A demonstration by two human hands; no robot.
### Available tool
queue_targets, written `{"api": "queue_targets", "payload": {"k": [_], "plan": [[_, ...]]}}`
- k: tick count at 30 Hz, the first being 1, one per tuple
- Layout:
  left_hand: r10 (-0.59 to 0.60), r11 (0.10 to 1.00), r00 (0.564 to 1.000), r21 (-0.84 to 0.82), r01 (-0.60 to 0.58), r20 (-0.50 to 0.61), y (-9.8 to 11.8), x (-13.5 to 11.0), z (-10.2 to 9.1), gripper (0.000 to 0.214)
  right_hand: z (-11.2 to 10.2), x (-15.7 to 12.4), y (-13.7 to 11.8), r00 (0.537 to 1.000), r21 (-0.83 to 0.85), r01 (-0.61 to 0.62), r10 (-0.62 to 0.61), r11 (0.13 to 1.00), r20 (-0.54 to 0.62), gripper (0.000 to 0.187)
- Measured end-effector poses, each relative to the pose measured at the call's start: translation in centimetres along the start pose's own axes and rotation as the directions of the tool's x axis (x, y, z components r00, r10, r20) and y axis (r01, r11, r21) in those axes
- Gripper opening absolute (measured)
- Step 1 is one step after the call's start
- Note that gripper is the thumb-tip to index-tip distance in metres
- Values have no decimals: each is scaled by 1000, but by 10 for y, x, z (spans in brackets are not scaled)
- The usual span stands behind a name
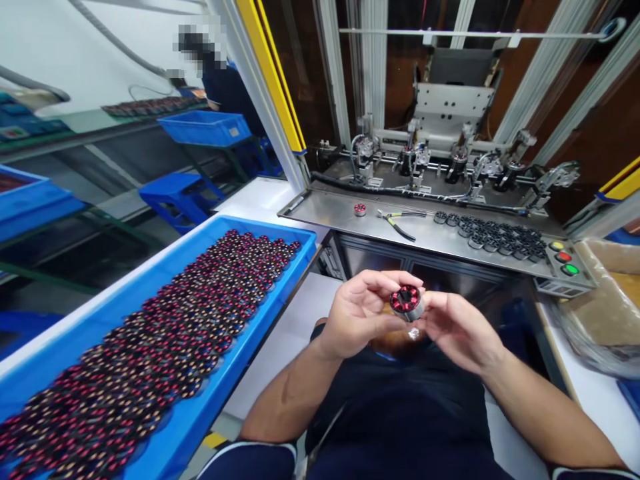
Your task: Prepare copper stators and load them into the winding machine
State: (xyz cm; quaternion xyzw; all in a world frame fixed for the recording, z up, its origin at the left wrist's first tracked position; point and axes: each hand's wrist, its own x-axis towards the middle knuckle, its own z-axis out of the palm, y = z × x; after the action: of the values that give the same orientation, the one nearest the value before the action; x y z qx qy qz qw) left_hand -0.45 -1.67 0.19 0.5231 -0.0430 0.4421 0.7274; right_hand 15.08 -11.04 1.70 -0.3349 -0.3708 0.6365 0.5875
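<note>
Here we are, lower centre of the frame, and the round wound part (407, 305) is up between both hands, face tipped toward the camera; the left hand (356, 315) pinches it, fingers over the upper left edge and thumb low on the side; the right hand (461, 331) grasps it too, fingertips against its right side, palm half open below; how firm that squeeze is, I cannot tell.

For a sound hold, I'd say, keep those pads on the grey outer ring and off the red windings, which look easy to scuff; let one hand bear the part while the other steadies it; turn it in small moves, face in plain view, since a slip here would likely drop it toward the lap!

Out at centre right, cutters (391, 217) lie open on the metal ledge (327, 213), well apart from the fingers; a lone red-wound piece (360, 210) sits to their left; over at lower left, the blue tray (274, 308) is packed with similar wound pieces (185, 320).
</note>
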Motion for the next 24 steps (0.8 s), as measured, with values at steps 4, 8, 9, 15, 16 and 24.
{"api": "queue_targets", "payload": {"k": [4,8,9,15,16,24], "plan": [[-5,997,991,78,-6,134,2,-1,2,40,0,2,11,991,33,-61,57,998,120,44],[43,950,998,308,-57,54,6,-4,-3,83,-1,0,12,991,-60,124,-120,991,57,43],[31,935,999,353,-21,-23,7,-5,-3,92,-3,-1,11,975,-160,224,-223,961,25,40],[-251,850,953,432,301,-170,9,-14,10,64,-16,-2,18,580,-749,637,-754,184,307,57],[-270,837,951,451,310,-153,9,-14,12,60,-18,-1,20,536,-761,640,-772,106,343,61],[10,661,999,750,24,-42,11,-5,14,45,-19,-8,6,714,-699,604,-650,383,260,43]]}}
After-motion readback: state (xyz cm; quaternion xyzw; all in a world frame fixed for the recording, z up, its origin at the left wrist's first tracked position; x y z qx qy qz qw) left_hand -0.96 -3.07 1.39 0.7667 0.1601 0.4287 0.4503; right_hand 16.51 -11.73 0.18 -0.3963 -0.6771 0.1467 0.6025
